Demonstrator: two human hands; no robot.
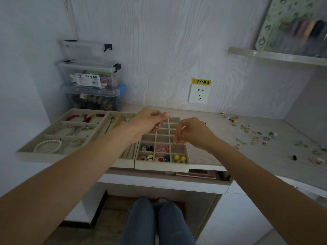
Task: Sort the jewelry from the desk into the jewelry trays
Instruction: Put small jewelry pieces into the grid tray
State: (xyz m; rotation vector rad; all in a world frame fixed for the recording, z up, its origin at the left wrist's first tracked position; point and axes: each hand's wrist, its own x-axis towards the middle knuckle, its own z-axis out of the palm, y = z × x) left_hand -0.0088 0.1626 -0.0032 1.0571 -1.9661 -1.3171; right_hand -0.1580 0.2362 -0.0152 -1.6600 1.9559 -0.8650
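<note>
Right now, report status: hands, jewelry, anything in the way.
Left hand and right hand both pinching small pieces over the grid tray. Loose jewelry still scattered on the desk, right side. Nothing blocking the compartments.

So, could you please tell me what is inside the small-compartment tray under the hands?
In the grid tray, the near rows hold two yellow balls, pink pieces and other colourful bits. Several middle cells look empty. The left hand and right hand cover some far cells.
</note>
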